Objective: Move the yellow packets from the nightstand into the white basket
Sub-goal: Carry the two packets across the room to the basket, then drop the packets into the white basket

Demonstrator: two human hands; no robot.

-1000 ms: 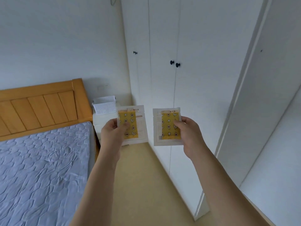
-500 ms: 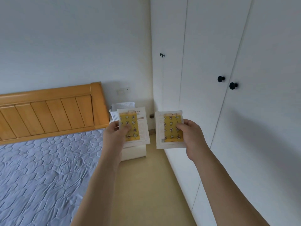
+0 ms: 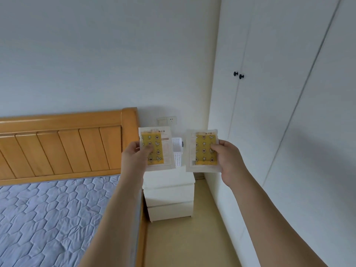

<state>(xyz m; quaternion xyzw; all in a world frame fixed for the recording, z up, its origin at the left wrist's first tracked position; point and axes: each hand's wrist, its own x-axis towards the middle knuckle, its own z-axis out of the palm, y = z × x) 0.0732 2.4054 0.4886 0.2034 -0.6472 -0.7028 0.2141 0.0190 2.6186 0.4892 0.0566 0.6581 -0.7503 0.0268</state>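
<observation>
Two yellow packets, each held upright in the air, side by side with a gap between, faces toward the camera. Left yellow packet (image 3: 156,149): flat white-bordered sachet with a yellow panel printed with small star and moon shapes, pinched at its left edge. Right yellow packet (image 3: 203,150): same design, tilted slightly, pinched at its right edge. White basket (image 3: 177,151): perforated plastic, glimpsed in the gap between the packets, standing on the nightstand (image 3: 169,191). Nightstand white, two-drawered, in the corner beside the bed.
</observation>
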